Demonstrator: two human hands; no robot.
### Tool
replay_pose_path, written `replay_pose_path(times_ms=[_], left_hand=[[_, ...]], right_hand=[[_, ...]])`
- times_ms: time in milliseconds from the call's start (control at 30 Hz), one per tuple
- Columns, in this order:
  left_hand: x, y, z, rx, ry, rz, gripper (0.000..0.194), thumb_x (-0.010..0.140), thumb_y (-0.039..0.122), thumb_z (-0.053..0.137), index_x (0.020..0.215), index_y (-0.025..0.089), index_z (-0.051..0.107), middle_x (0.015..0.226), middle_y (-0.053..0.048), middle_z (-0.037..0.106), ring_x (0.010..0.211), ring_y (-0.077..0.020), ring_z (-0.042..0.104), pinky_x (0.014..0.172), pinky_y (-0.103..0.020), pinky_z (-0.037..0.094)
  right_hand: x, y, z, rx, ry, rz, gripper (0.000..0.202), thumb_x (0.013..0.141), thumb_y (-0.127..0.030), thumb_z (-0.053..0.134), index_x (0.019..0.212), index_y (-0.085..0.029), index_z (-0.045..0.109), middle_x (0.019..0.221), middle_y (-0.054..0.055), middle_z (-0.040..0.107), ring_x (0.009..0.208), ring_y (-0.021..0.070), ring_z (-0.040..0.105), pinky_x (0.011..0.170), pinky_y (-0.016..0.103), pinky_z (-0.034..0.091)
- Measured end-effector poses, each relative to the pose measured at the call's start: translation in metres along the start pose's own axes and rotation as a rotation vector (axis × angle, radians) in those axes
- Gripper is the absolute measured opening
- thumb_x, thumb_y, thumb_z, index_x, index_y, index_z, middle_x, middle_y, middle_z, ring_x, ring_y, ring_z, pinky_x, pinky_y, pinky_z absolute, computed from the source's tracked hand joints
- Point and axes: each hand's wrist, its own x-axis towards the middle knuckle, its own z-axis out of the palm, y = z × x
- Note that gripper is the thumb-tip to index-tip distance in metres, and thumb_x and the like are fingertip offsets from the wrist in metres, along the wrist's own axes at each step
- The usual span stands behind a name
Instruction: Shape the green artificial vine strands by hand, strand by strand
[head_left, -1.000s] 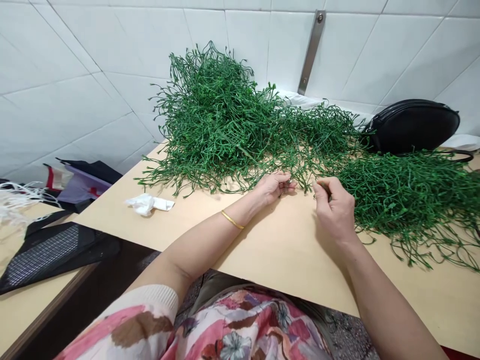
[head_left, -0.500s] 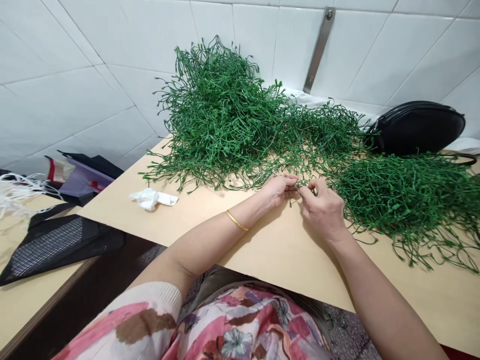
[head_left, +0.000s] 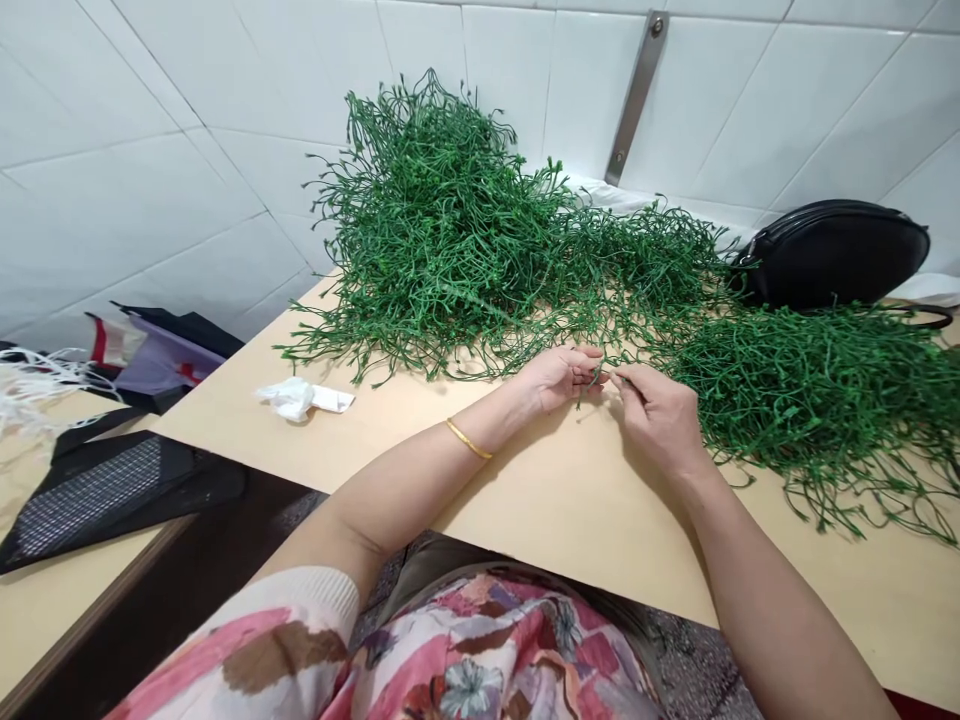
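Observation:
My left hand (head_left: pixel 566 378) is closed on a thin green artificial stem (head_left: pixel 579 402), whose lower end dangles below the fingers. Close by on its right, my right hand (head_left: pixel 656 408) pinches with thumb and forefinger at the same spot, apparently on part of that stem; the fingers hide most of it. Behind both hands rises a tall heap of green plastic stems (head_left: pixel 442 230) with small budded tips. A flatter pile of such stems (head_left: pixel 817 390) spreads beside my right hand.
A crumpled white tissue (head_left: pixel 300 398) lies left on the wooden table (head_left: pixel 405 440). At the back right, a black pouch (head_left: pixel 840 255) leans near the tiled wall. Black mesh fabric (head_left: pixel 97 490) and white cords (head_left: pixel 45 385) rest on another surface at far left.
My right hand has shifted slightly right, away from my left hand, and its fingers have straightened into a pinch. My left hand stays almost in place.

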Motion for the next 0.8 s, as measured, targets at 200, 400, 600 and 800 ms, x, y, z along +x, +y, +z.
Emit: replay_pose_path(times_ms=[200,400,600,800], left_hand=[[-0.002,-0.009,0.006,0.083,0.154,0.124,0.022,0.063,-0.003,0.054,0.076,0.014,0.052,0.056,0.002,0.052,0.048,-0.0084,0.051,0.054,-0.024,0.045],[0.001,-0.013,0.004,-0.011,0.133,0.086,0.026,0.060,-0.004,0.053,0.077,0.015,0.050,0.054,0.002,0.051,0.047,-0.0079,0.049,0.049,-0.021,0.041],[0.001,-0.013,0.006,-0.074,0.182,0.025,0.033,0.057,-0.006,0.048,0.081,0.016,0.048,0.051,0.004,0.046,0.043,-0.0079,0.045,0.049,-0.021,0.039],[-0.006,-0.015,0.019,-0.099,0.297,0.117,0.029,0.057,-0.006,0.047,0.076,0.016,0.049,0.048,0.006,0.041,0.042,-0.0063,0.041,0.047,-0.019,0.032]], right_hand=[[0.000,-0.007,-0.003,-0.140,0.062,-0.009,0.026,0.085,-0.031,0.046,0.097,-0.019,0.066,0.088,0.006,0.057,0.068,0.0129,0.053,0.056,0.023,0.037],[-0.001,-0.013,0.009,-0.303,0.020,-0.143,0.029,0.085,-0.026,0.044,0.107,-0.019,0.062,0.084,0.005,0.054,0.062,0.0123,0.044,0.056,0.024,0.033],[0.001,-0.013,0.014,-0.421,0.049,-0.209,0.021,0.084,-0.018,0.042,0.082,-0.017,0.063,0.075,0.004,0.052,0.061,0.0128,0.039,0.058,0.025,0.029],[0.003,-0.020,0.017,-0.477,-0.054,-0.187,0.018,0.083,-0.019,0.040,0.080,-0.015,0.058,0.076,0.006,0.050,0.060,0.0137,0.036,0.058,0.028,0.025]])
